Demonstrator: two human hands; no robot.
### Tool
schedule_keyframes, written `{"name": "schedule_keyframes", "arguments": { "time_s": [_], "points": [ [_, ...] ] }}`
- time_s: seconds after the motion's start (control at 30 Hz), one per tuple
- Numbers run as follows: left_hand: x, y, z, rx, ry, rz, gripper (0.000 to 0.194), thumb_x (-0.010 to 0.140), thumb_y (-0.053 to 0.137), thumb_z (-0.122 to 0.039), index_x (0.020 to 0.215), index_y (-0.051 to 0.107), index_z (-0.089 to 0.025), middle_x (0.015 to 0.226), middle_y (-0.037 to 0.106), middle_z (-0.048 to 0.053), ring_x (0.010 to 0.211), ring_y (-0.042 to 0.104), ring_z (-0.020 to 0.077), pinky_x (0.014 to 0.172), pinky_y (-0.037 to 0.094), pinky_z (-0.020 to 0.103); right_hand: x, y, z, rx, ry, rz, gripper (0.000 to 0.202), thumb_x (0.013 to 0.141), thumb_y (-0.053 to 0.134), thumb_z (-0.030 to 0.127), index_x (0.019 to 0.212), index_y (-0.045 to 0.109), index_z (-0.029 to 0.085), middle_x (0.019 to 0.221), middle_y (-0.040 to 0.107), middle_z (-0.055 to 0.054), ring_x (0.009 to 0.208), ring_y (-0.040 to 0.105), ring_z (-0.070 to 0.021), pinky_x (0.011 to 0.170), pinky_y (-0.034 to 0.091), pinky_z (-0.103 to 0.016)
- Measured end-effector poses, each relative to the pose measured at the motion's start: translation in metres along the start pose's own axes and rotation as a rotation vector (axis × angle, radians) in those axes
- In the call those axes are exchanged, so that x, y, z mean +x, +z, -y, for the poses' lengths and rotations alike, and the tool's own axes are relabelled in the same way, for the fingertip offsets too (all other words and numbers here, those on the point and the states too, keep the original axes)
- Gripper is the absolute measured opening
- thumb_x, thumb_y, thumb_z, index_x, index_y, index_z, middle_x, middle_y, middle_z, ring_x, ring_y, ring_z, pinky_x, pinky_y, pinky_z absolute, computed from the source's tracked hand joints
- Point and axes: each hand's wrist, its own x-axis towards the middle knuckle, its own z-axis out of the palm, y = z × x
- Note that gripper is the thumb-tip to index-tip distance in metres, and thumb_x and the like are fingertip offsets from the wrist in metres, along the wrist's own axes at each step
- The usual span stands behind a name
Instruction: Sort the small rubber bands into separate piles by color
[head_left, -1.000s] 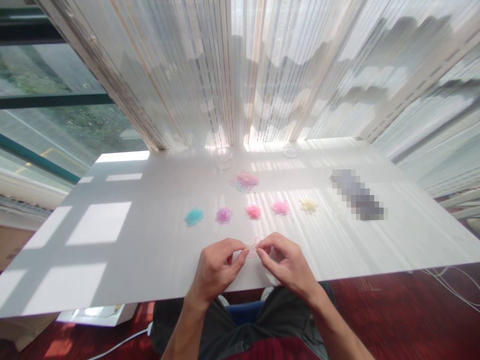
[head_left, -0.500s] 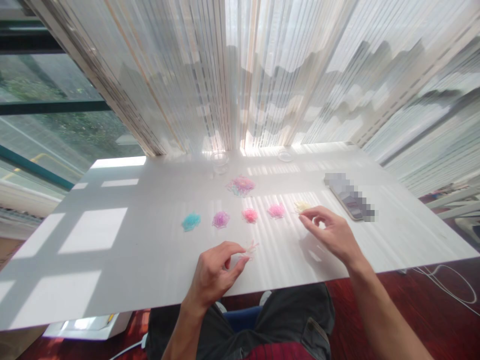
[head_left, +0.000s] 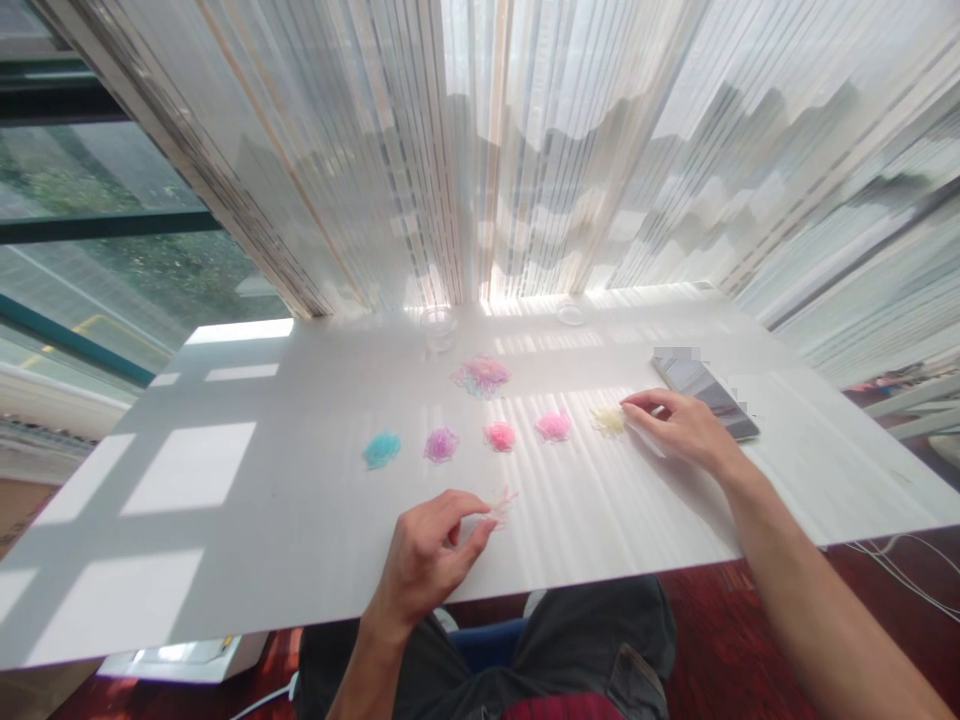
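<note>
Near the table's front edge, my left hand (head_left: 439, 550) pinches a few thin pale pink bands (head_left: 504, 503) between thumb and forefinger. My right hand (head_left: 675, 425) is closed at the right edge of a pale yellow pile (head_left: 606, 420); what its fingertips hold, if anything, is too small to make out. Left of the yellow lie a pink pile (head_left: 553, 426), a red-pink pile (head_left: 499, 436), a purple pile (head_left: 442, 444) and a teal pile (head_left: 382, 450), in a row. Behind them sits a larger mixed-colour pile (head_left: 484, 375).
A clear round container (head_left: 438, 322) and a clear lid (head_left: 570, 314) stand at the back of the white table (head_left: 300, 520). A phone (head_left: 709, 395) lies just beyond my right hand. Striped curtains hang behind the table.
My right hand has moved right, from the front of the yellow pile to its right edge, and its fingers have drawn together. My left hand has barely moved.
</note>
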Motion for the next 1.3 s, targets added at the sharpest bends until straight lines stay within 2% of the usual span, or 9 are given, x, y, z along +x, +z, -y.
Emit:
{"name": "schedule_keyframes", "arguments": {
  "time_s": [0.2, 0.37, 0.67, 0.83, 0.97, 1.07, 1.13, 1.2, 1.3],
  "points": [
    [0.001, 0.001, 0.001, 0.008, -0.002, -0.004, 0.006, 0.099, 0.065, -0.025, 0.101, 0.068, -0.02, 0.089, 0.074, 0.002, 0.056, 0.053, 0.01, 0.059, 0.048, 0.023, -0.002, 0.006, 0.005, 0.049, -0.028, -0.081, 0.038, 0.087, 0.057, 0.053, 0.097, 0.079, 0.024, 0.1, 0.079, -0.008, 0.07, 0.067, -0.0208, 0.074, 0.056, -0.037],
    [0.001, 0.0, -0.001, 0.014, -0.002, -0.005, 0.008, 0.1, 0.064, -0.026, 0.1, 0.069, -0.02, 0.087, 0.074, 0.003, 0.055, 0.052, 0.0103, 0.058, 0.048, 0.023, -0.006, 0.014, 0.007, 0.07, -0.073, -0.083, 0.038, 0.088, 0.058, 0.052, 0.103, 0.077, 0.022, 0.096, 0.076, -0.008, 0.064, 0.063, -0.0186, 0.069, 0.056, -0.037],
    [0.0, 0.0, -0.001, 0.012, -0.011, -0.009, 0.008, 0.099, 0.065, -0.025, 0.098, 0.07, -0.02, 0.084, 0.073, 0.001, 0.055, 0.053, 0.0101, 0.057, 0.048, 0.023, -0.01, 0.018, 0.001, 0.093, -0.07, -0.144, 0.038, 0.087, 0.062, 0.052, 0.101, 0.079, 0.021, 0.084, 0.075, -0.006, 0.067, 0.064, -0.0195, 0.067, 0.055, -0.035],
    [0.0, 0.001, -0.001, 0.013, -0.025, -0.01, 0.007, 0.099, 0.064, -0.025, 0.098, 0.069, -0.02, 0.085, 0.074, 0.001, 0.056, 0.053, 0.01, 0.058, 0.047, 0.023, -0.008, 0.02, 0.001, 0.087, -0.055, -0.167, 0.04, 0.086, 0.06, 0.055, 0.096, 0.079, 0.022, 0.089, 0.077, -0.007, 0.071, 0.067, -0.0217, 0.069, 0.055, -0.037],
    [-0.001, 0.002, -0.001, 0.015, -0.031, -0.015, 0.008, 0.1, 0.063, -0.024, 0.097, 0.069, -0.02, 0.086, 0.074, 0.001, 0.056, 0.054, 0.0101, 0.058, 0.048, 0.024, -0.009, 0.021, 0.003, 0.077, -0.025, -0.236, 0.038, 0.086, 0.058, 0.054, 0.093, 0.078, 0.022, 0.093, 0.078, -0.008, 0.066, 0.066, -0.0209, 0.068, 0.055, -0.037],
    [-0.001, 0.002, 0.0, 0.031, -0.074, -0.04, 0.01, 0.1, 0.058, -0.021, 0.1, 0.068, -0.021, 0.09, 0.075, 0.003, 0.061, 0.059, 0.0117, 0.062, 0.05, 0.025, -0.017, 0.018, 0.017, 0.085, -0.052, -0.339, 0.032, 0.089, 0.058, 0.049, 0.093, 0.076, 0.022, 0.096, 0.078, -0.008, 0.063, 0.063, -0.0197, 0.066, 0.054, -0.036],
    [0.0, 0.002, -0.001, 0.065, -0.079, -0.038, 0.013, 0.098, 0.057, -0.017, 0.104, 0.068, -0.021, 0.095, 0.075, 0.004, 0.071, 0.065, 0.0151, 0.068, 0.052, 0.028, -0.028, 0.017, 0.035, 0.097, -0.14, -0.353, 0.028, 0.091, 0.059, 0.045, 0.093, 0.075, 0.023, 0.09, 0.076, -0.007, 0.064, 0.062, -0.0199, 0.063, 0.053, -0.035],
    [0.001, 0.003, -0.001, 0.125, -0.055, -0.011, 0.017, 0.093, 0.058, -0.014, 0.104, 0.067, -0.021, 0.096, 0.074, 0.005, 0.082, 0.068, 0.0196, 0.074, 0.052, 0.032, -0.044, 0.02, 0.058, 0.132, -0.268, -0.27, 0.022, 0.095, 0.058, 0.04, 0.095, 0.073, 0.024, 0.085, 0.074, -0.005, 0.065, 0.061, -0.0196, 0.064, 0.054, -0.034],
    [0.003, 0.003, -0.003, 0.204, -0.032, 0.022, 0.019, 0.087, 0.061, -0.013, 0.103, 0.067, -0.021, 0.094, 0.073, 0.005, 0.087, 0.068, 0.0228, 0.077, 0.049, 0.037, -0.072, 0.037, 0.093, 0.232, -0.448, -0.046, 0.018, 0.099, 0.055, 0.032, 0.098, 0.072, 0.024, 0.08, 0.07, -0.004, 0.07, 0.065, -0.0195, 0.066, 0.056, -0.032]
  ]
}}
